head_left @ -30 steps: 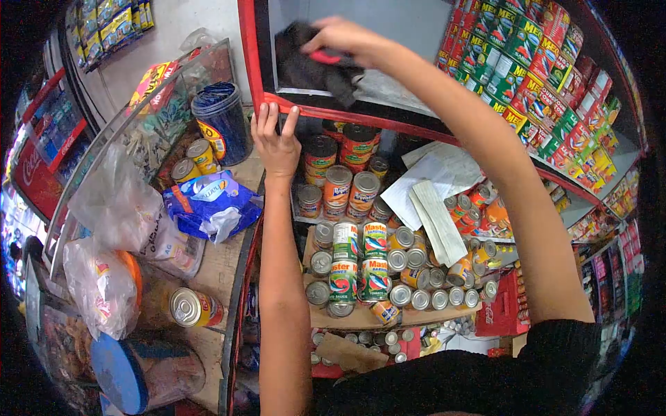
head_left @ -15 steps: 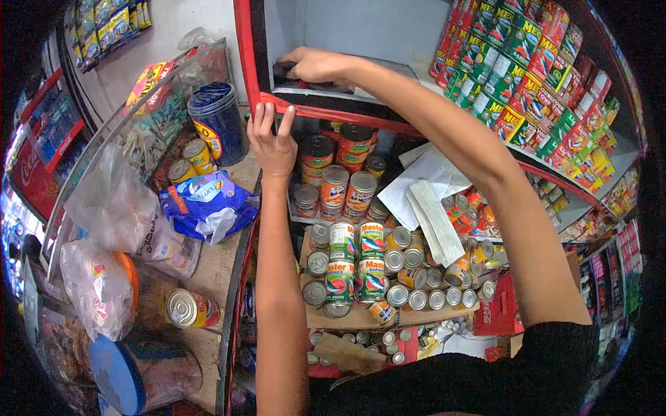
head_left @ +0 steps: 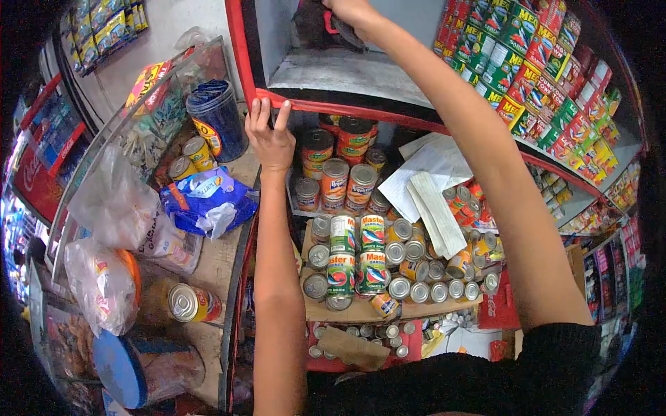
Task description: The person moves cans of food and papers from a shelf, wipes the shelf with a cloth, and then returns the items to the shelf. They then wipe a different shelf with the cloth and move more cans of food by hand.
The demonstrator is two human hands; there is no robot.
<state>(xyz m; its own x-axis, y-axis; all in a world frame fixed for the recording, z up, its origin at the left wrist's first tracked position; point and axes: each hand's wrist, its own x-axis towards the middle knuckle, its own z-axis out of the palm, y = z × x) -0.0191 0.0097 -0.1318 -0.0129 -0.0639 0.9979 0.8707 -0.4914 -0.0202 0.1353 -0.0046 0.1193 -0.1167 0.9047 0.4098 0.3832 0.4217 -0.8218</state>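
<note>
My right hand (head_left: 352,12) is at the top edge, partly cut off, inside a grey-walled shelf compartment (head_left: 347,73). Its fingers are closed on a dark cloth (head_left: 325,31) with a pink patch; the cloth hangs against the compartment's back and its upper part is out of view. Fingers stretched upward and slightly apart, my left hand (head_left: 270,139) rests against the red-trimmed shelf edge (head_left: 305,104). Below that edge, several orange-labelled cans (head_left: 334,180) stand on a lower shelf. Stacked sardine cans (head_left: 357,253) stand nearer to me.
Sardine cans (head_left: 524,55) fill the upper right shelf. White papers (head_left: 423,184) lie over cans. On the left counter are a blue-lidded jar (head_left: 119,367), a single can (head_left: 191,303), plastic bags (head_left: 104,284), a blue pack (head_left: 208,201) and a tub (head_left: 216,118).
My right hand has moved up and deeper into the compartment with the dark cloth, exposing more of its floor. The left hand stays on the shelf edge. The view has shifted slightly.
</note>
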